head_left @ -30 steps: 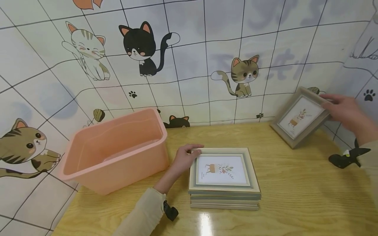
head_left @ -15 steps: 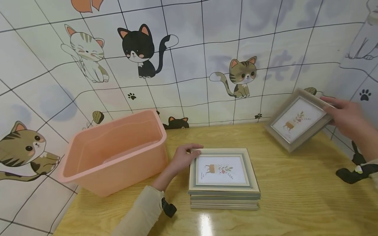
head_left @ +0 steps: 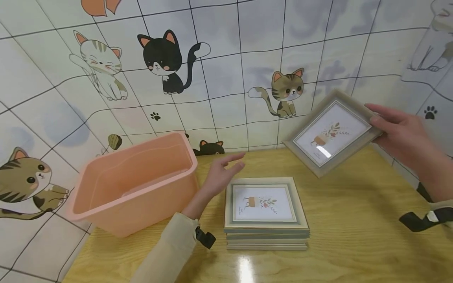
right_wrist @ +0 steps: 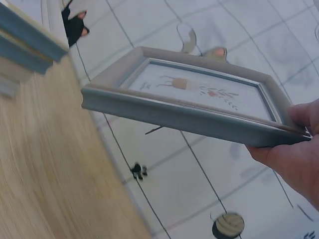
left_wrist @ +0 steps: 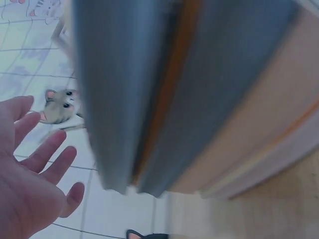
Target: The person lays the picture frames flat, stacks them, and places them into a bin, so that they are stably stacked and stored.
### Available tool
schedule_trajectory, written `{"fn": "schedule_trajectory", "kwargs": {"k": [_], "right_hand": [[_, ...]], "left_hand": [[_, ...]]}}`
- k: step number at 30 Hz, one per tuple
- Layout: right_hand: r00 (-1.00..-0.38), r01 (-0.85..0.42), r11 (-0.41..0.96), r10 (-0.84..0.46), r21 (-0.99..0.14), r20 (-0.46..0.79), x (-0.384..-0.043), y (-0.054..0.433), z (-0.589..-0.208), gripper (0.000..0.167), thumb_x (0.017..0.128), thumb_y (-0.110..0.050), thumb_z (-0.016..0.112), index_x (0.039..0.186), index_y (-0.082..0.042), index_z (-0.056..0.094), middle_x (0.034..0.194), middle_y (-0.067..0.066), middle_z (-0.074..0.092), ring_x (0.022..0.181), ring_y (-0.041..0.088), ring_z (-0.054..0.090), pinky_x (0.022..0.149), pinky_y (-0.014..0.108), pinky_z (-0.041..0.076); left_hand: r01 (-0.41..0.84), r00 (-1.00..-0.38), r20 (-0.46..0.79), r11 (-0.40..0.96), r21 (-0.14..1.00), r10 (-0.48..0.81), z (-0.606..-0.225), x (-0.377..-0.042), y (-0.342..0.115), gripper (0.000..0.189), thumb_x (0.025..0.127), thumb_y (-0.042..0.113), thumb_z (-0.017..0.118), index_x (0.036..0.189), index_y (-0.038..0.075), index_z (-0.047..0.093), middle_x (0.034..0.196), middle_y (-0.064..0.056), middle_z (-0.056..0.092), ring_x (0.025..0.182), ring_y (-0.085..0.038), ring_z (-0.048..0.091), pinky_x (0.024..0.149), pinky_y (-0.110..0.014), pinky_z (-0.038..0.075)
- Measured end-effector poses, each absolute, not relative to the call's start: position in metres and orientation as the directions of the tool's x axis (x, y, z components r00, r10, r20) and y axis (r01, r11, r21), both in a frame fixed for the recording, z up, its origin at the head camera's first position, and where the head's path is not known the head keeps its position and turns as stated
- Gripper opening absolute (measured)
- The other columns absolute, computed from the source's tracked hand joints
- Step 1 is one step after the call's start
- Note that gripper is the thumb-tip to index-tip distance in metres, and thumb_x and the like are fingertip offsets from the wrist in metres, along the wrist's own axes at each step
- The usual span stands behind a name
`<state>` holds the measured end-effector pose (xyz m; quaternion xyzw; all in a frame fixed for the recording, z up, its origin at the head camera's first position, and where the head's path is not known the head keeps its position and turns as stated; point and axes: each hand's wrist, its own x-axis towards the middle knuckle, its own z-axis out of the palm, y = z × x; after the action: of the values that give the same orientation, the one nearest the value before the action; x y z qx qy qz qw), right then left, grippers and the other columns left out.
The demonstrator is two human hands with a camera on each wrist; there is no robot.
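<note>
My right hand [head_left: 403, 133] pinches the edge of a grey-beige picture frame [head_left: 304, 151], tilted and lifted above the table at the right. In the right wrist view the frame [right_wrist: 184, 115] shows its thick side, with the right hand [right_wrist: 294, 159] at one end. A stack of picture frames [head_left: 265, 239] lies on the table, the top one with a cream and blue-grey border. Beside the stack's far left corner hovers my left hand [head_left: 221, 173], fingers extended and holding nothing. In the left wrist view the left hand [left_wrist: 35, 174] is apart from the stacked frames [left_wrist: 114, 99].
A pink plastic bin [head_left: 170, 192] stands on the wooden table [head_left: 357, 236] left of the stack. Behind the table rises a wall covering [head_left: 226, 78] printed with a grid and cartoon cats. Another covered wall borders the right side.
The right hand has brought its picture frame left and up, toward the stack. The left hand has come off the stack's corner and lifted, its fingers straightening.
</note>
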<state>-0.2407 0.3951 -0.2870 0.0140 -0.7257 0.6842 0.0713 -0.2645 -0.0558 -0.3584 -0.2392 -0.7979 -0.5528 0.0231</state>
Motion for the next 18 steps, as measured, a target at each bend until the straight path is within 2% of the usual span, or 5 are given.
{"fn": "schedule_trajectory", "kwargs": {"k": [2,4,7,13,18], "right_hand": [[-0.988,-0.153,-0.078,0.043,-0.985,0.150,-0.238,0.383,-0.285,0.057,0.104,-0.026,0.057,0.159,-0.024,0.042,0.168,0.000,0.014,0.150,0.023,0.018,0.093,0.016,0.049],[-0.984,-0.177,-0.154,0.007,-0.972,0.179,-0.235,0.372,-0.284,0.054,0.105,-0.020,0.058,0.157,-0.021,0.044,0.165,-0.001,0.017,0.147,0.026,0.019,0.083,0.015,0.052],[-0.981,-0.178,-0.200,-0.038,-0.963,0.190,-0.231,0.357,-0.282,0.051,0.105,-0.014,0.057,0.155,-0.020,0.048,0.160,0.000,0.022,0.140,0.027,0.028,0.084,0.019,0.054],[-0.967,-0.170,-0.243,-0.147,-0.955,0.209,-0.230,0.326,-0.284,0.046,0.106,-0.006,0.053,0.152,-0.016,0.053,0.151,0.005,0.032,0.123,0.017,0.049,0.090,0.023,0.054],[-0.929,-0.185,-0.245,-0.272,-0.952,0.250,-0.232,0.301,-0.288,0.045,0.108,-0.004,0.049,0.152,-0.013,0.053,0.149,0.007,0.038,0.121,0.017,0.055,0.094,0.025,0.053]], "left_hand": [[0.430,-0.874,0.325,0.265,0.863,0.361,-0.350,-0.263,-0.053,0.039,0.102,0.024,0.066,0.139,0.013,0.066,0.143,0.000,0.061,0.139,-0.020,0.047,0.115,-0.055,0.032],[0.454,-0.862,0.347,0.259,0.852,0.370,-0.341,-0.261,-0.051,0.042,0.102,0.026,0.065,0.142,0.014,0.063,0.147,0.001,0.057,0.141,-0.020,0.044,0.115,-0.056,0.032],[0.489,-0.842,0.380,0.246,0.837,0.382,-0.329,-0.260,-0.047,0.044,0.103,0.026,0.064,0.146,0.015,0.060,0.149,0.003,0.055,0.140,-0.020,0.044,0.115,-0.053,0.034],[0.532,-0.807,0.417,0.207,0.821,0.419,-0.313,-0.262,-0.041,0.050,0.104,0.024,0.063,0.152,0.016,0.052,0.152,0.004,0.052,0.139,-0.015,0.046,0.114,-0.040,0.037],[0.529,-0.773,0.359,0.220,0.819,0.522,-0.308,-0.263,-0.040,0.060,0.106,0.027,0.059,0.161,0.024,0.037,0.161,0.003,0.039,0.146,-0.021,0.038,0.114,-0.045,0.038]]}}
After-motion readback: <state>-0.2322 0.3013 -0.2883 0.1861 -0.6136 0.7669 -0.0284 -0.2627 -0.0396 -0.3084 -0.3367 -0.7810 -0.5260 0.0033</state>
